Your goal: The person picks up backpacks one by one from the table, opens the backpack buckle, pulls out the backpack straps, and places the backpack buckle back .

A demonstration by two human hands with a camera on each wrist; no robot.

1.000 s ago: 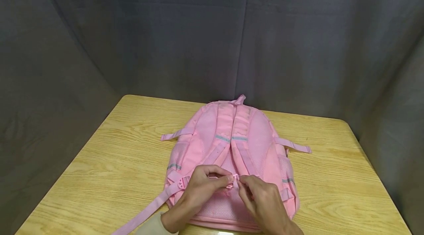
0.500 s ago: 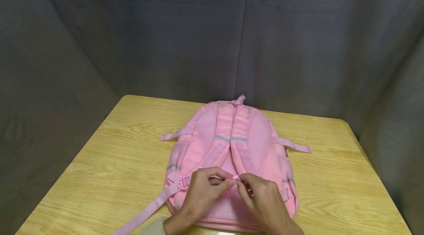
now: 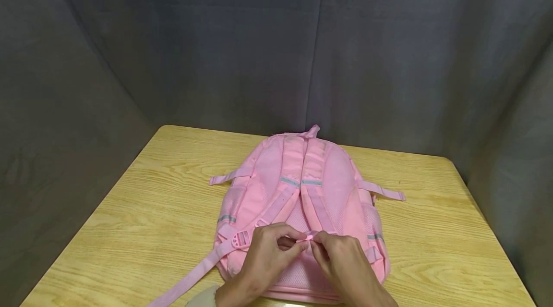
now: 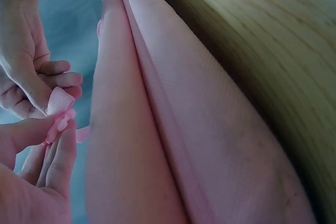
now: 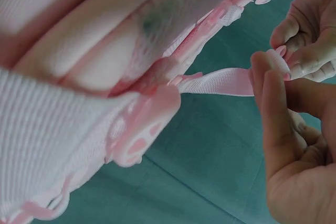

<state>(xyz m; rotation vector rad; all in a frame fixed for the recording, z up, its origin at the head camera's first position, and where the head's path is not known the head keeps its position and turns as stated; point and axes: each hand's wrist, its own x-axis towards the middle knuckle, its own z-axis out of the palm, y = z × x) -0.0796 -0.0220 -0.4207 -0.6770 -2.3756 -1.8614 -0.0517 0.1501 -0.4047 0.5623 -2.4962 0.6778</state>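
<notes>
A pink backpack (image 3: 263, 167) lies with its shoulder-strap side up on the wooden table. Over its lower middle, my left hand (image 3: 268, 256) pinches a small pink plastic buckle (image 4: 63, 123) between thumb and fingers. My right hand (image 3: 347, 261) faces it from the right, its thumb and fingers pinching pink webbing (image 5: 223, 82) at the buckle. The fingertips of both hands nearly meet there. How far the webbing passes through the buckle is hidden by the fingers.
At the left, a long strap (image 3: 192, 276) runs from a strap adjuster (image 3: 241, 239) toward the front edge. Short side straps (image 3: 382, 190) stick out from the bag. Dark grey cloth (image 3: 233, 57) hangs around the wooden table (image 3: 142, 211).
The pink buckle, lower and partly dangling a second ago, now sits between both hands' fingertips. My left hand has shifted slightly right and down; the right hand has barely moved.
</notes>
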